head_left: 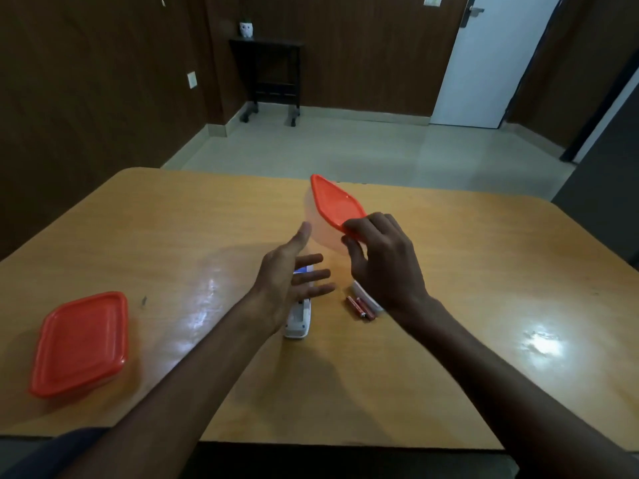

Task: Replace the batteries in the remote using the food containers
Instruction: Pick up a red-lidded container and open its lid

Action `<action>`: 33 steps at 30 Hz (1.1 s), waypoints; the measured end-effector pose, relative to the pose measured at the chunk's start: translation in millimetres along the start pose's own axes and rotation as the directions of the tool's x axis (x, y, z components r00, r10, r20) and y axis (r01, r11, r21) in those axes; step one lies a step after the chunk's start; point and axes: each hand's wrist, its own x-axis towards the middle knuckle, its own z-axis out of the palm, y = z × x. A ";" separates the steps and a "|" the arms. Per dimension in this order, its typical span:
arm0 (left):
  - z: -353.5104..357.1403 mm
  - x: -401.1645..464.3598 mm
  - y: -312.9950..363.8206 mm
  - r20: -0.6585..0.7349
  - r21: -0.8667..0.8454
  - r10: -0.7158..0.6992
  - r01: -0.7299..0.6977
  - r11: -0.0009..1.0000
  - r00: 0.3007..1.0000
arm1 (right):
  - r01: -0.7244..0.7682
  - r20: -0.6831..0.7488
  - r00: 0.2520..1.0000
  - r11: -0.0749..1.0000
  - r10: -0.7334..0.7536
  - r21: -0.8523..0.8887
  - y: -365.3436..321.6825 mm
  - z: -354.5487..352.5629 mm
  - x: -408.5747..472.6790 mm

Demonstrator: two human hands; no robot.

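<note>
My right hand (380,257) grips a clear food container with an orange lid (333,210) by its near edge, holding it tilted above the wooden table (173,236). Just left of it hovers my left hand (294,281), fingers spread and straight, thumb close to the container's side. Under the left hand lies a white remote (299,318), back up, partly hidden. Two red batteries (359,307) lie beside my right wrist, next to a white piece (363,293) that is partly covered. A second orange-lidded container (81,342) sits closed at the table's left.
The table's near edge runs across the bottom of the view. Beyond the far edge are a tiled floor, a dark wheeled side table (268,76) with a small white pot (246,29), brown walls and a white door (491,60).
</note>
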 end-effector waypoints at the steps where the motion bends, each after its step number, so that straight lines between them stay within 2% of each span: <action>1: -0.4 -0.4 -1.2 0.063 -0.074 -0.057 0.062 0.995 0.996 | 0.020 0.001 1.000 0.998 -0.021 0.052 -12.3 -8.9 -9.2; 3: -1.7 -3.1 -5.8 0.220 -0.201 -0.107 0.152 0.968 0.970 | 0.056 0.012 0.998 0.990 -0.058 0.132 -29.3 -20.7 -24.6; 5: -1.6 -7.6 -9.4 0.335 -0.294 -0.096 0.201 0.934 0.937 | 0.096 -0.015 0.995 0.980 -0.095 0.173 -34.6 -27.6 -35.0; 7: -0.5 -12.4 -10.7 0.373 -0.342 -0.092 0.229 0.911 0.923 | 0.152 -0.034 0.988 0.971 -0.148 0.183 -29.9 -30.8 -40.7; 10: -1.9 -15.8 -9.3 0.430 -0.383 -0.101 0.282 0.880 0.897 | 0.255 0.038 0.962 0.942 -0.270 0.219 -15.7 -31.1 -44.0; 14: -7.5 -17.1 -2.9 0.472 -0.385 -0.101 0.307 0.870 0.876 | 0.397 0.116 0.901 0.902 -0.418 0.172 -1.7 -26.6 -43.8; 20: -9.4 -17.4 3.3 0.508 -0.373 -0.100 0.323 0.870 0.855 | 0.484 -0.017 0.875 0.871 -0.484 0.082 -3.3 -22.3 -41.4; 25: -12.3 -18.3 4.0 0.521 -0.365 -0.108 0.336 0.868 0.847 | 0.490 -0.093 0.869 0.871 -0.486 0.033 -6.7 -20.2 -43.2; 33: -10.7 -20.9 7.8 0.478 -0.231 -0.108 0.243 0.942 0.872 | 0.522 -0.149 0.839 0.852 -0.523 -0.048 -7.7 -25.8 -40.7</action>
